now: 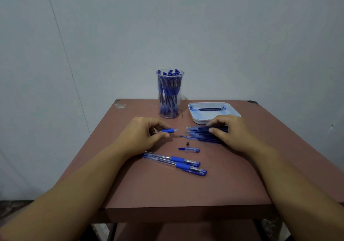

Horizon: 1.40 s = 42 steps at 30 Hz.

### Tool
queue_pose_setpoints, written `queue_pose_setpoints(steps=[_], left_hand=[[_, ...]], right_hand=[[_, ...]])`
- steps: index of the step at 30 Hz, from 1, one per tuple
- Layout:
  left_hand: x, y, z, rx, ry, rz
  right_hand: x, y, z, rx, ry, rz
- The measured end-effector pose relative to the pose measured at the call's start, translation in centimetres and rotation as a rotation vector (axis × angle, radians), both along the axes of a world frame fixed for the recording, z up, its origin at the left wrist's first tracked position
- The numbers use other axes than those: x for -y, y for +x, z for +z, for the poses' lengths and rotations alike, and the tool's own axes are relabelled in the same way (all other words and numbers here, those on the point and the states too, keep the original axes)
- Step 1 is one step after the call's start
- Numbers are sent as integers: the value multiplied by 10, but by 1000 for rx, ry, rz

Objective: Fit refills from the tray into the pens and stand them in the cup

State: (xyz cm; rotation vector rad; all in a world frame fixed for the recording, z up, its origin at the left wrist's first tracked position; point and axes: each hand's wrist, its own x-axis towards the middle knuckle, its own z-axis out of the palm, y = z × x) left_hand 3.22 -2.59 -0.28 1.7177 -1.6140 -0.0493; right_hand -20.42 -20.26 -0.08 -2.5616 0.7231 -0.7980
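left hand (147, 134): curled; thumb and fingers pinch 1 pen barrel (168, 130) by its blue grip, and the barrel's open end points toward the right hand.
right hand (228, 131): fingers bent over the pen pile (199, 135), thumb tip on it. Can't tell whether it is gripping one or just resting.
pen pile: under the right hand's fingers, ends sticking out toward the left hand. Roughly 6 or more, exact count unclear.
tray (197, 118): just beyond the right hand's fingertips, with 1 refill (210, 108) lying in it.
cup (169, 93): beyond the left hand, upright, packed with blue pens. Too many overlap to count.
capped pens (175, 163): 2, side by side, near side of the left hand, touching its wrist.
loose cap (189, 149): 1, between the hands, on the near side.
metal tip (187, 143): 1, just beyond the cap.
table (167, 188): 1, brown; both forearms reach in over it.
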Motion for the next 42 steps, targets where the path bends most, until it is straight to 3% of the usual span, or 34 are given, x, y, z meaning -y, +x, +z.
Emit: queue_pose_setpoints(steps=[9,19,24,32,42], left_hand=[[1,1,-2,7,17,2],[2,5,-4,6,13,6],[5,9,-6,8,16,3],[6,13,-9,-1,15,12],[7,12,-7,-13,1,-7]], right_hand=[[3,0,-3,-118,-6,-11],[20,6,18,-75,-8,-40],[53,24,44,-193,18,-104],[91,60,34,-408,84,-151],[96,67,27,-401,67,-155]])
